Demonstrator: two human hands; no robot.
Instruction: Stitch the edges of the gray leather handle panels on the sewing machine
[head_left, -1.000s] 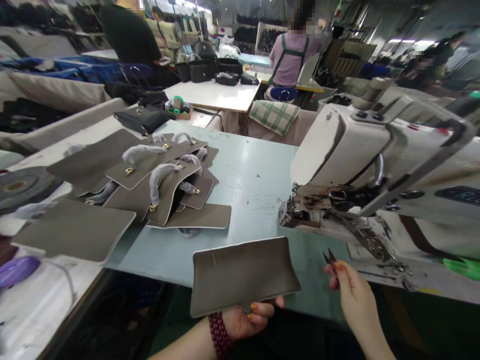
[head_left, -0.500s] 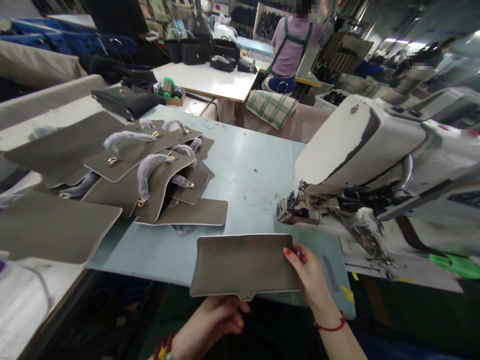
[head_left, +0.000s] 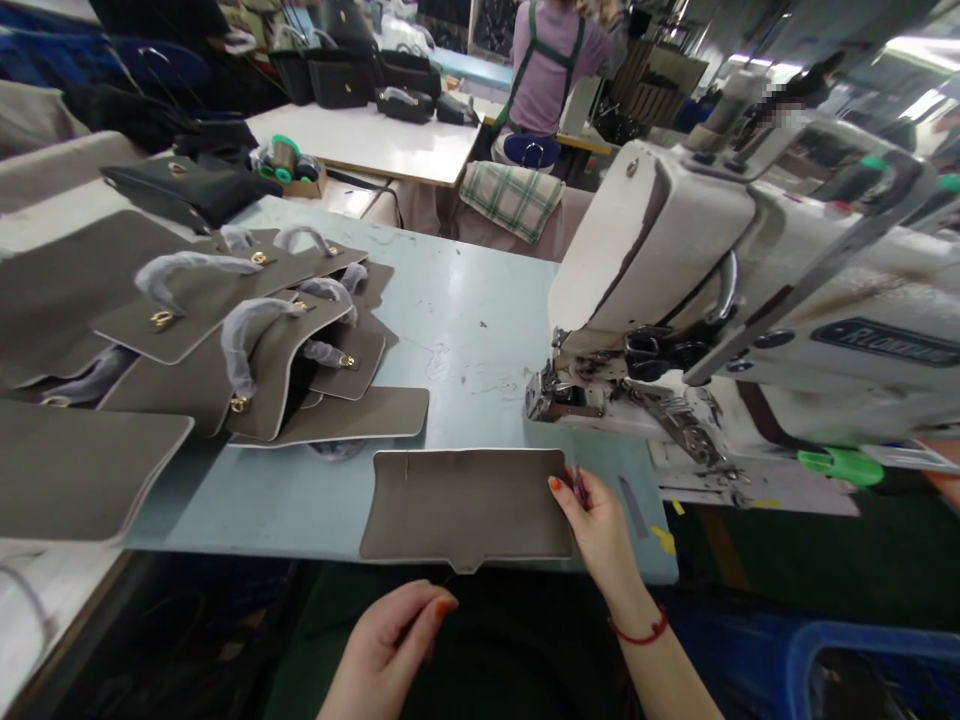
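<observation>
- Head view: pale blue surface [head_left: 480,340] is overlaid at its near edge by the grey-brown panel in hand; sewing machine [head_left: 675,230] is set at the right, apart from the panel.
- Stack of similar panels [head_left: 169,390], some fitted with plastic-wrapped handles, is spread over the left side; no contact with the hands.
- Grey-brown panel [head_left: 465,505]: placed along the near edge, small tab pointed toward the body and seemingly overhung. Whether it is fully flat cannot be told.
- Change: a second ago the panel was supported from below by the left hand, tilted, with the right hand well clear. Now its right edge is gripped by the right hand and the left has been withdrawn.
- Meaning, as judged: the panel is steadied by right hand plus surface; the left is freed for finer work.
- Right hand [head_left: 607,540]: clamped on the panel's right edge, thumb on top.
- Left hand [head_left: 394,640]: below the tab, apart from panel and right hand; fingertips pinched together. Whether a thread is held cannot be told.
- Snips [head_left: 579,488]: tucked in the right hand, mostly hidden.
</observation>
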